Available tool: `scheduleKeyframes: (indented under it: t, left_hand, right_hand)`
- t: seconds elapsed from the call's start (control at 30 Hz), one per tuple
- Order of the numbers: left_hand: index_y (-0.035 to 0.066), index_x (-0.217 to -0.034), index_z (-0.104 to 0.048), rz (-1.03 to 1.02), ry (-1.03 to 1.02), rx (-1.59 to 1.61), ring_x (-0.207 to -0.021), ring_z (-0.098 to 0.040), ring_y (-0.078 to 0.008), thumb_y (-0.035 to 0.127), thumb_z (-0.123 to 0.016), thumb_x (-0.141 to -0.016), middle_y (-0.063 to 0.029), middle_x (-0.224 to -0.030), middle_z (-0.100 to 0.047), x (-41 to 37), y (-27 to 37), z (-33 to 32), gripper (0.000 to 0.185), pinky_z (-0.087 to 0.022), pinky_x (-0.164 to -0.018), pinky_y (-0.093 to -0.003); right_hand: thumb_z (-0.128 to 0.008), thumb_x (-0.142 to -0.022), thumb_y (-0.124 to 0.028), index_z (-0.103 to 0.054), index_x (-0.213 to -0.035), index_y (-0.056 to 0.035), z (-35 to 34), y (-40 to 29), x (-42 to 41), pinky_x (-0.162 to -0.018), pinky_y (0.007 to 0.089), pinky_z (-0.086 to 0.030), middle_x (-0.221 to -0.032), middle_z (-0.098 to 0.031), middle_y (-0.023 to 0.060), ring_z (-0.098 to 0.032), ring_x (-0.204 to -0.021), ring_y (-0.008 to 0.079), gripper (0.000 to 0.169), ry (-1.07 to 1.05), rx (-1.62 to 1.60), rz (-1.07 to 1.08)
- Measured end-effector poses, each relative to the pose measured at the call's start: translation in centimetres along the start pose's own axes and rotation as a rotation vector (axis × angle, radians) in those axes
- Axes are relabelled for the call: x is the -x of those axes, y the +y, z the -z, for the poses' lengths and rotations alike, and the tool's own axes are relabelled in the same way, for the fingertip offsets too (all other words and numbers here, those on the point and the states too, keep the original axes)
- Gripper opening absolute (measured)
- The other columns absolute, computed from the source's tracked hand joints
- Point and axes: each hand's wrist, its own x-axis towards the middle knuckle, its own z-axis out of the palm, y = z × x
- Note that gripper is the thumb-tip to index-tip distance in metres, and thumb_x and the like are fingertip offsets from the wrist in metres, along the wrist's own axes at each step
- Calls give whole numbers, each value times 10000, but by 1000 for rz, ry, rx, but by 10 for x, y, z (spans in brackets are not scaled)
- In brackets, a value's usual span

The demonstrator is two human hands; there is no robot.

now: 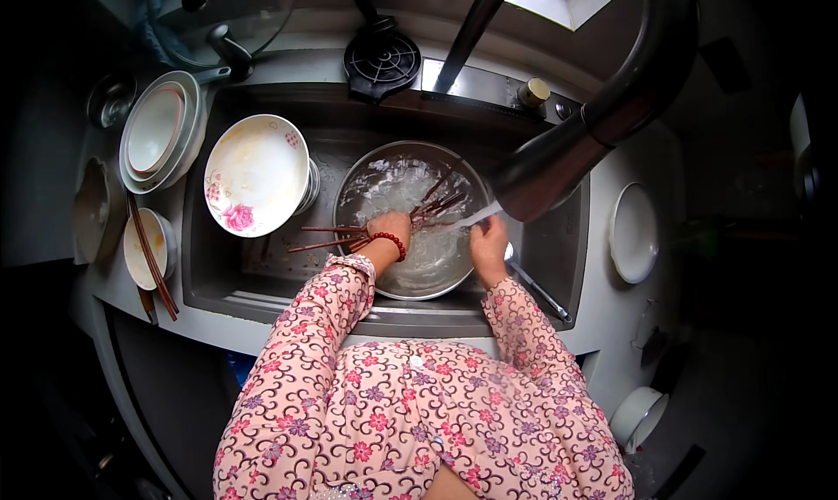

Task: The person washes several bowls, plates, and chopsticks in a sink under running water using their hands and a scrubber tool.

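Observation:
My left hand, with a red bead bracelet at the wrist, is closed around a bundle of dark chopsticks over a round metal basin. Their ends stick out on both sides of the fist. Water churns in the basin, and a stream pours into it from the black faucet. At the basin's right rim is my right hand, close to the stream; its fingertips are partly hidden, and I cannot tell whether it grips the rim. The basin stands in a dark sink.
Left in the sink, a flowered plate tops a stack of dishes. Nested bowls and a small bowl with chopsticks across it crowd the left counter. A long-handled utensil leans right of the basin. A white dish lies on the right counter.

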Motion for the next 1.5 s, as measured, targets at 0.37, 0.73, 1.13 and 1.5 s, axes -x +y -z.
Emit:
scheduleKeyframes:
  t: [0.37,0.73,1.13,1.5]
  left_hand:
    - [94,-976,-597,-50,32,-83,-908,-596,-304,137,-478,-819,-147,-967,-613,35,-39,61,202,-478,-762,-403]
    - [59,-925,-615,85,-20,203,-928,-564,-346,71,-506,-741,-203,-955,-594,52,-105,54,215,-450,-802,-402]
    - [12,-963,-628,80,-217,175,-943,-582,-322,106,-581,-694,-210,-977,-603,48,-105,46,288,-467,-804,-354]
    - [-18,-875,-623,-110,-404,241,-742,-608,-262,147,-718,-577,-172,-783,-628,35,-99,14,354,-472,-687,-330]
  right_hand:
    - [-491,-729,15,-423,-1023,48,11,22,4,-410,490,-509,-858,-544,180,-592,-650,355,304,-473,-521,-880]
    - [-406,-736,52,-348,-1018,-5,44,-26,16,-344,392,-517,-809,-493,138,-565,-492,252,294,-486,-713,-657]
    - [-403,-711,68,-336,-829,-26,84,-88,8,-336,349,-518,-665,-451,87,-496,-388,172,165,-470,-859,-444]
    - [-436,-713,50,-328,-750,-43,115,-121,-1,-328,318,-497,-600,-427,56,-480,-372,146,147,-481,-670,-317]
